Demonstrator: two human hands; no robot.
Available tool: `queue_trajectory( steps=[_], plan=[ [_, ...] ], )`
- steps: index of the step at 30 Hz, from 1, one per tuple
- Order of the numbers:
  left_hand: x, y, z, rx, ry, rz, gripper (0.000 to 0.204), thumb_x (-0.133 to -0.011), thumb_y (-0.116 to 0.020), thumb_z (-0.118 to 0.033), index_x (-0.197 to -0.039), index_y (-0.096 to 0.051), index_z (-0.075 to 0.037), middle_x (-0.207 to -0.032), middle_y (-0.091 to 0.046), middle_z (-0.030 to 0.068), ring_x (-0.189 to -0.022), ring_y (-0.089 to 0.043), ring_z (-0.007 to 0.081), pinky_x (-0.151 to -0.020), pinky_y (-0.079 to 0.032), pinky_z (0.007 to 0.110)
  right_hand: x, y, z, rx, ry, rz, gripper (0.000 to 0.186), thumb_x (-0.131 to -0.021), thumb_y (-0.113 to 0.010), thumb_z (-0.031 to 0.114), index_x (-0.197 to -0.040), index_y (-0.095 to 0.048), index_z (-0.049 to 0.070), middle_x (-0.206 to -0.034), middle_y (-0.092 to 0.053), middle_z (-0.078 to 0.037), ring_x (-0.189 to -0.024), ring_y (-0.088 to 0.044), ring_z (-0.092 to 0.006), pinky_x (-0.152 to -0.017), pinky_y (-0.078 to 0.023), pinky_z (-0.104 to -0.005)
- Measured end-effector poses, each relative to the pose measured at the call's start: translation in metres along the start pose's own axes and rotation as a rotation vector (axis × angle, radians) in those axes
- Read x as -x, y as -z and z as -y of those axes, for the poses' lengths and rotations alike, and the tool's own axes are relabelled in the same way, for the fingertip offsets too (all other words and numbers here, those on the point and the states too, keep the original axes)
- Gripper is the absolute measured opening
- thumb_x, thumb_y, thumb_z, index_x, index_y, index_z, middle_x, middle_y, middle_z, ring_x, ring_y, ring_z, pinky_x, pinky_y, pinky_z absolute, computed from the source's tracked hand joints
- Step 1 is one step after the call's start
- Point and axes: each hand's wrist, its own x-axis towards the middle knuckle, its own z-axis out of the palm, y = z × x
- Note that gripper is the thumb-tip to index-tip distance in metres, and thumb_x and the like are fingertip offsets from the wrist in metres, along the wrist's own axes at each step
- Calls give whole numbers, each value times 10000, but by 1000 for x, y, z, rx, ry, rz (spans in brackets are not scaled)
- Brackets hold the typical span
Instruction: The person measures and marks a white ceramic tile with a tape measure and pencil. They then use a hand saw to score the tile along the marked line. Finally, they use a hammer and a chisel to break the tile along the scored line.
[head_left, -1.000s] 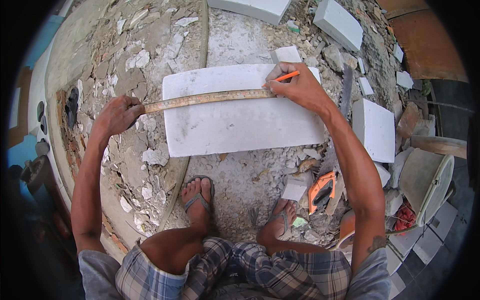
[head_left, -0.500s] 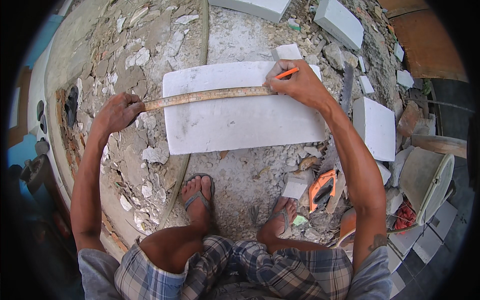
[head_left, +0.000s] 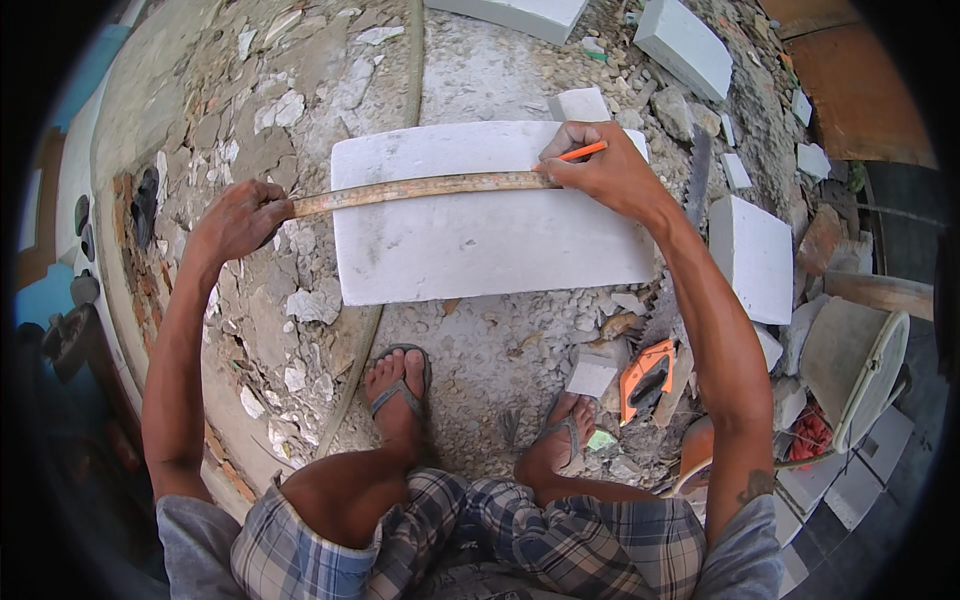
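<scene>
A large white lightweight block (head_left: 490, 245) lies flat on the rubble in front of my feet. Across its top stretches a worn yellowish tape measure (head_left: 430, 189), running from beyond the block's left edge to my right hand. My left hand (head_left: 240, 218) is closed around the tape's left end, off the block. An orange pencil (head_left: 583, 150) is pinched in my right hand (head_left: 598, 165), which rests on the block at the tape's other end. The pencil's tip is hidden behind my fingers.
An orange-handled handsaw (head_left: 648, 380) lies right of my feet, its blade (head_left: 697, 180) partly behind my right forearm. More white blocks (head_left: 750, 258) lie to the right and far side. A bucket (head_left: 850, 360) lies at the right. A hose (head_left: 414, 70) runs under the block.
Both hands keep their hold on tape and pencil. The whole view has shifted very slightly; the tape still lies across the block.
</scene>
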Motion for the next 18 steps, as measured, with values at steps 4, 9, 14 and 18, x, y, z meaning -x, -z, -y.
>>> queue_trajectory(
  steps=[4,9,14,18],
  plan=[
    [-1,0,2,14,-2,11,348,-961,-601,-331,-1034,-790,-48,-874,-715,231,-847,-693,391,-812,-530,488,-1,-3,1,-59,-32,-29,152,-841,-770,181,-867,-752,32,-768,-731,-28,-726,-652,-98,-708,-516,-280],
    [0,2,-3,-5,-2,21,360,-961,-610,-338,-1068,-791,-46,-884,-722,230,-845,-702,387,-824,-538,491,2,-11,4,-205,45,-122,182,-847,-774,200,-882,-756,23,-779,-729,-36,-720,-635,-96,-697,-508,-279],
    [-1,-2,4,10,29,20,364,-968,-613,-345,-1092,-791,-53,-894,-728,237,-859,-713,391,-828,-546,493,-8,-29,9,-42,55,-55,203,-856,-768,220,-901,-783,23,-790,-735,-43,-736,-634,-104,-697,-507,-285],
    [0,0,2,6,31,21,359,-970,-613,-342,-1101,-793,-60,-909,-734,232,-875,-715,389,-840,-549,491,-10,-30,6,-71,62,-31,211,-912,-762,230,-913,-779,19,-808,-715,-6,-742,-601,-76,-699,-481,-262]
  ],
)
